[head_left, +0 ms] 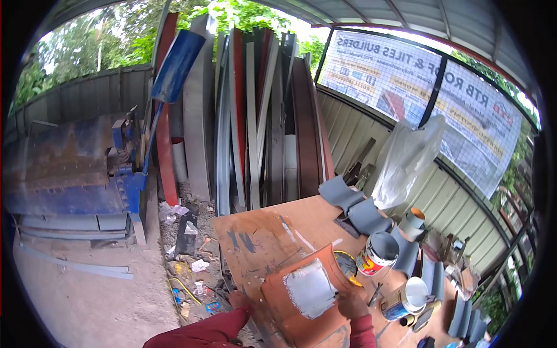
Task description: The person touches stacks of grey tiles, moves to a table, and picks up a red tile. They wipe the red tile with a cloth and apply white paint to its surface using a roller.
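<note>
An orange roof tile (272,296) lies on the plywood table in front of me, with a large light grey-white coated patch (310,288) on its face. My right hand (351,305) is at the patch's right edge, its fingers closed around something small and dark that I cannot make out. My left hand (239,300) rests by the table's near left edge, just left of the tile; its fingers are too small and dim to read. Right of the tile stand a paint bucket (369,265) with grey smears and a white paint can (395,310).
Grey curved tiles (370,217) line the table's (255,220) right side. A plastic bag (406,159) hangs near the banner (377,81). Tall metal sheets (255,127) lean at the back. On the left stands a blue bending machine (69,168); litter covers the ground between.
</note>
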Demonstrator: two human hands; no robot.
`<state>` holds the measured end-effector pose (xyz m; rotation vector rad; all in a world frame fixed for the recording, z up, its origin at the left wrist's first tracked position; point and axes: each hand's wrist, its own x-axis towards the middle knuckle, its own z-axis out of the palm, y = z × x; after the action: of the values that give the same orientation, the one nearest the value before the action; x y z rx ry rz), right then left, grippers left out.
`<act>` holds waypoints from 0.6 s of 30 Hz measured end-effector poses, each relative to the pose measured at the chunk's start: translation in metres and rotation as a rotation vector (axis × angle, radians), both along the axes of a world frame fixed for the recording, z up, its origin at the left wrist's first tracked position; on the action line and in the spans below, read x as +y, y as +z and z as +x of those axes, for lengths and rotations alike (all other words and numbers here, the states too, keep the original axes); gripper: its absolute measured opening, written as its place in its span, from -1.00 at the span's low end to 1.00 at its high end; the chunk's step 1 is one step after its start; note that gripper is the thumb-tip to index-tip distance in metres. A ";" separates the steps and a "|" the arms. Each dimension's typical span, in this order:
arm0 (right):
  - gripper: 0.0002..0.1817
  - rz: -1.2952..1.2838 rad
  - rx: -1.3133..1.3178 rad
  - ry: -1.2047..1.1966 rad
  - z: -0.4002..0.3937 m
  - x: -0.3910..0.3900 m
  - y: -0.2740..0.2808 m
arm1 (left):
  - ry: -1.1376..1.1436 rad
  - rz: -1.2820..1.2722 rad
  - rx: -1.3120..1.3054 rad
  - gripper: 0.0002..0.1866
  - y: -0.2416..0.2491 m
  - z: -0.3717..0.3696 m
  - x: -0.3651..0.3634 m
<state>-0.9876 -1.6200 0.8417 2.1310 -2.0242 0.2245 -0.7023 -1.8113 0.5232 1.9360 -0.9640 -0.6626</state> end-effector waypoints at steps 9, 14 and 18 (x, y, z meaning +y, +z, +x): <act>-0.80 0.327 -0.281 -0.084 -0.038 0.083 0.034 | 0.087 0.028 0.029 -0.70 -0.014 -0.010 -0.001; -0.80 0.442 -0.516 -0.274 -0.002 0.059 0.017 | 0.020 -0.056 -0.091 -0.71 -0.020 -0.005 0.000; -0.68 0.406 -0.342 -0.176 0.035 -0.002 0.015 | 0.006 -0.038 -0.048 -0.72 -0.009 -0.001 0.002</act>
<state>-0.9524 -1.6222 0.8566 2.2414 -2.6345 0.1719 -0.7037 -1.8093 0.5139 1.9289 -0.9928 -0.5924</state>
